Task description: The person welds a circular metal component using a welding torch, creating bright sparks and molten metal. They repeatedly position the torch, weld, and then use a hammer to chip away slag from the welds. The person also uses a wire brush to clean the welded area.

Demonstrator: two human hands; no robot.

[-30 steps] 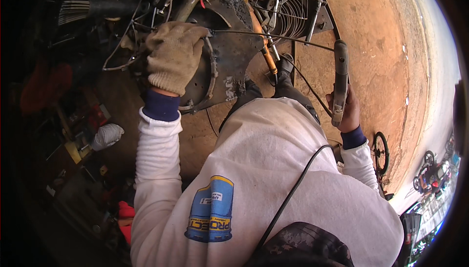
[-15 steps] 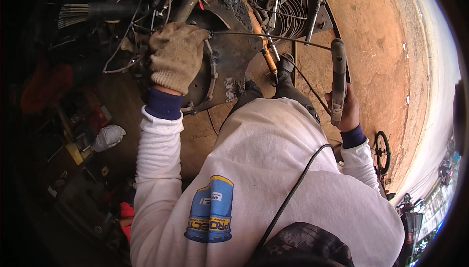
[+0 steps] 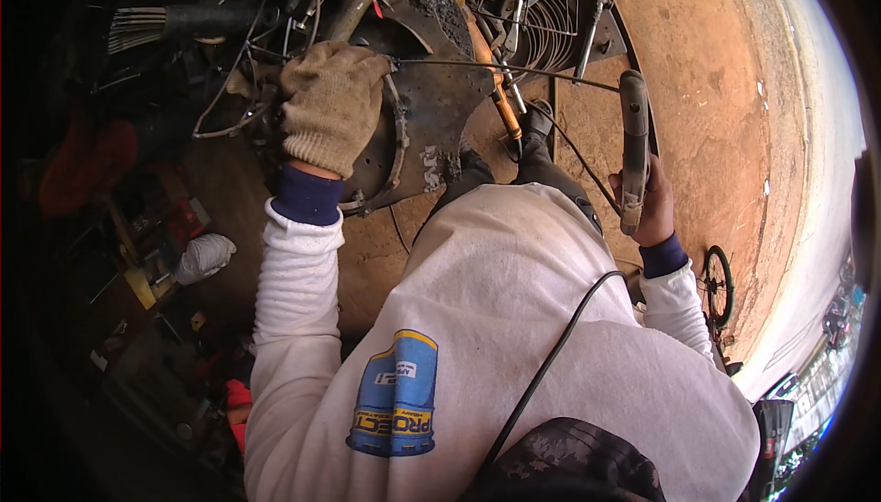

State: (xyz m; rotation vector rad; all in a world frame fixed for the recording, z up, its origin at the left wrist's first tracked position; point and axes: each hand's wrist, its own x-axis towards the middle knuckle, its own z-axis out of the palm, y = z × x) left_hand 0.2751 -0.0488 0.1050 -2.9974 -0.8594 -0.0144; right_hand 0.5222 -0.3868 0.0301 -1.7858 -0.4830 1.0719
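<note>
Metal worktable (image 3: 442, 121), brown ground (image 3: 707, 71), right fingers (image 3: 655, 187) clasping grey handle (image 3: 633, 130), left gloved fingers (image 3: 362, 65), hold unclear

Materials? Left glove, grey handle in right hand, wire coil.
Left glove: matte fabric, maybe cotton; knit texture shows.
Grey handle: dull, pale scuffs low down; painted metal or plastic, can't tell.
Wire coil: probably metal, dark, dull; thin loops look springy.

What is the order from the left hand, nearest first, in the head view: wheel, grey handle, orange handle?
1. Orange handle: right of the left hand.
2. Grey handle: in the right hand.
3. Wheel: far right, lower.
</note>
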